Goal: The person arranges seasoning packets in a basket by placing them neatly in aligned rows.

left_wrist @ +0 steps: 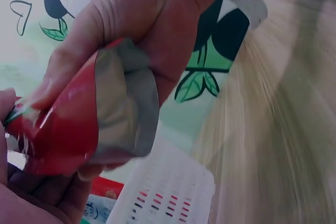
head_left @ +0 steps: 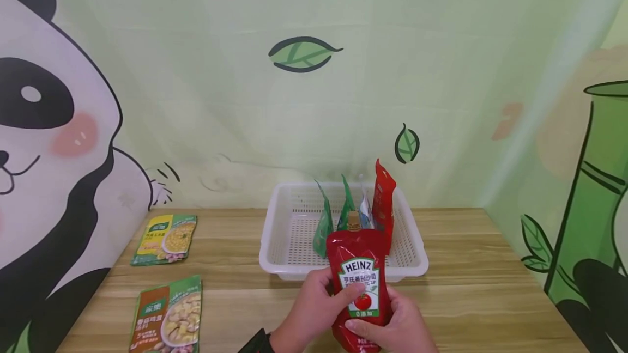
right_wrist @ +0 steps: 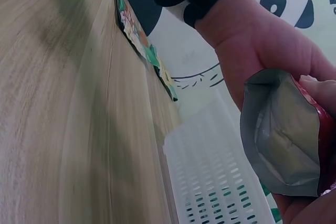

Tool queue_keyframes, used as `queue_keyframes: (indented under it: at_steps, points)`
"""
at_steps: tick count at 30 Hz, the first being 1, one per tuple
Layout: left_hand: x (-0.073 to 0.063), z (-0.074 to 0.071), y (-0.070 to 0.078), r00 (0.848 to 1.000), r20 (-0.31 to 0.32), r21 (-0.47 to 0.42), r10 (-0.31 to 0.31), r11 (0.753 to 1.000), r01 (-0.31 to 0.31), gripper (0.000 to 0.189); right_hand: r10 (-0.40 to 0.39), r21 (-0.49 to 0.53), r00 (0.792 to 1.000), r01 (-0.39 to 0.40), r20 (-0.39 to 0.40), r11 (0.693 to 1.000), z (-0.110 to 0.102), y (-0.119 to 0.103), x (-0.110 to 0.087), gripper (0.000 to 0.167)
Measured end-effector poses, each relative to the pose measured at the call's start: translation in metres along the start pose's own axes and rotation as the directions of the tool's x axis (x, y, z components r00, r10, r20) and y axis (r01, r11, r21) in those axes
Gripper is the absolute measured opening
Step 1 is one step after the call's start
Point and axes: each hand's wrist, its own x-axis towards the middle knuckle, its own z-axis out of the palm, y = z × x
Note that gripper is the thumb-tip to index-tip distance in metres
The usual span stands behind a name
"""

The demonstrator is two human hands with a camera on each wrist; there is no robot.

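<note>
Head view forward, downward; wrist views close

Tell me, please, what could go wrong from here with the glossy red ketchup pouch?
The left hand and right hand grip the glossy red ketchup pouch; hard squeezing might leak ketchup if its gold-brown cap is loose. Moved forward, the pouch could topple the upright red packet standing in the white perforated plastic basket.

The light is soft, the wrist views dimmer.

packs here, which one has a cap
The red Heinz pouch, held by the left hand and right hand: a cap tops it; the packets in the basket and those on the table show none.
</note>
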Motion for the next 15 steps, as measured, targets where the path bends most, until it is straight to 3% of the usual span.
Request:
queue_keyframes:
  at_steps: [5,15]
  points:
    - [-0.0019,0.0041,-0.0009,1.0,-0.009,-0.073,-0.015,0.997,0.014,0.041,0.001,0.029,0.999,-0.002,0.039,1.0,0.0036,0.0007,0.0006,0.073]
    - [-0.0035,0.0089,-0.0028,0.998,-0.015,-0.048,-0.065,0.997,0.064,0.06,-0.02,0.044,0.997,0.017,0.07,0.999,0.0093,-0.0006,-0.0016,0.076]
